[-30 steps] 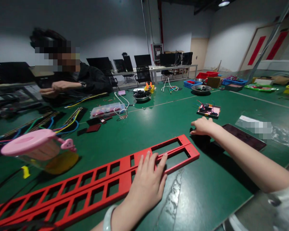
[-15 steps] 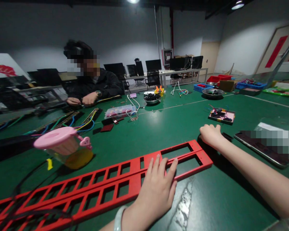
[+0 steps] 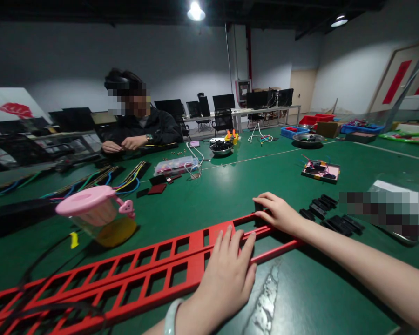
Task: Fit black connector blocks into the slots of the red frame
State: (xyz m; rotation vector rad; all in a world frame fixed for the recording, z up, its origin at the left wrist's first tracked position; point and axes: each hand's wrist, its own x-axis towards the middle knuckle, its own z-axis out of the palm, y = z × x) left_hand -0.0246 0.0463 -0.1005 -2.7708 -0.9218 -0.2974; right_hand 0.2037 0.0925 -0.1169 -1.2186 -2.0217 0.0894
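Observation:
Two long red slotted frames [image 3: 195, 275] lie side by side across the table, running from lower left to the middle. My left hand [image 3: 226, 274] rests flat on them with its fingers spread, pressing near the wide slots. Over the frames' right end, my right hand [image 3: 275, 213] pinches a small black plastic piece [image 3: 258, 206] between thumb and fingers, at the far edge of the farther frame. Most of that piece is hidden by the fingers. To the right of this hand sits a group of similar black plastic pieces [image 3: 338, 225].
A lidded pink cup [image 3: 87, 201] with yellow liquid stands at left, beside black cables [image 3: 38, 265]. A small box of wired parts [image 3: 320, 170] and a partly blurred phone-like slab [image 3: 401, 232] lie at right. Across the table a person [image 3: 139, 125] works with both hands.
My right hand has moved left from the black pieces to the red frames' right end, carrying a black piece. My left hand has stayed put. The view has tilted up slightly.

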